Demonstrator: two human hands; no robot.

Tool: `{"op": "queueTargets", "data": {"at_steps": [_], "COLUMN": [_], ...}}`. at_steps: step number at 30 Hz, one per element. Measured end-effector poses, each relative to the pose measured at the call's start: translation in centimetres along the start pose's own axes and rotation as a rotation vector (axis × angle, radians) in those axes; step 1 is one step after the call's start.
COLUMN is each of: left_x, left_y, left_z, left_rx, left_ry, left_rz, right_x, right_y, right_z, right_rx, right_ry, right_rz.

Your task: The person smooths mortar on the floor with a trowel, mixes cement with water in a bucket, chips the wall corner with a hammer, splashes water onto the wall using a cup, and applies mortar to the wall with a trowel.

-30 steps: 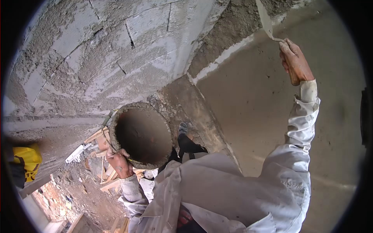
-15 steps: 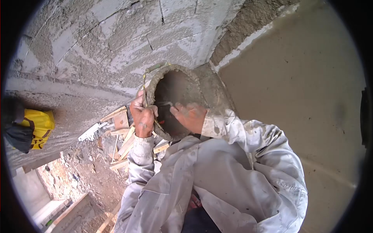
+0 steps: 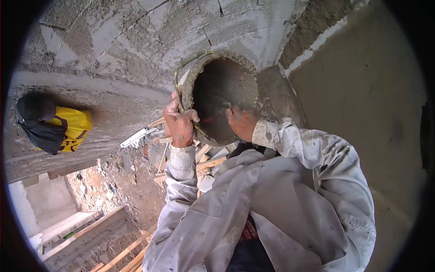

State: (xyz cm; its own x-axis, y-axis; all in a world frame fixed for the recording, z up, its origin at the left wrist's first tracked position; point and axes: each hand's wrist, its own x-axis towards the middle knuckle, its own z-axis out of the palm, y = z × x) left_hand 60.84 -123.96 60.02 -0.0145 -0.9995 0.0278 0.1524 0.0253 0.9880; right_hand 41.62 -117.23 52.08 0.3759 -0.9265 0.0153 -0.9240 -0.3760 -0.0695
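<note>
A round, mortar-crusted bucket is tilted with its dark mouth toward me. My left hand is closed on the rim and cord handle at its left side. My right hand reaches into the mouth, fingers wrapped round a trowel, of which only a dim part shows; the blade is lost in the dark inside. To the right stands a smooth, wet-looking plastered wall.
A rough block wall spans the top. Bags or clothing in yellow and black are at the left. Wood scraps lie below the bucket. Long boards are at the lower left.
My right hand has come down from the plastered wall into the bucket with the trowel. The bucket and my left hand have shifted up and right in view.
</note>
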Motion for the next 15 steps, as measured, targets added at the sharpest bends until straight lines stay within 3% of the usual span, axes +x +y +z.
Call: {"op": "queueTargets", "data": {"at_steps": [4,7,8,11,15], "left_x": [-0.1,0.6,1.0,1.1,2.3], "left_y": [0.7,0.3,0.4,0.5,0.1], "left_z": [1.3,1.6,1.5,1.0,3.7], "left_rx": [-0.035,0.012,0.024,0.058,0.119], "left_ry": [0.048,-0.005,-0.036,-0.017,0.003], "left_rz": [0.018,0.050,0.070,0.072,0.181], "right_x": [1.9,3.0,2.2,2.3,1.5], "right_y": [3.0,1.7,2.3,2.9,3.1], "right_z": [-1.5,0.4,-0.7,-3.1,-3.5], "right_rx": [0.130,0.484,0.590,0.419,0.152], "right_ry": [0.179,-0.414,-0.374,-0.041,-0.087], "right_rz": [0.264,0.011,-0.018,0.294,-0.077]}}
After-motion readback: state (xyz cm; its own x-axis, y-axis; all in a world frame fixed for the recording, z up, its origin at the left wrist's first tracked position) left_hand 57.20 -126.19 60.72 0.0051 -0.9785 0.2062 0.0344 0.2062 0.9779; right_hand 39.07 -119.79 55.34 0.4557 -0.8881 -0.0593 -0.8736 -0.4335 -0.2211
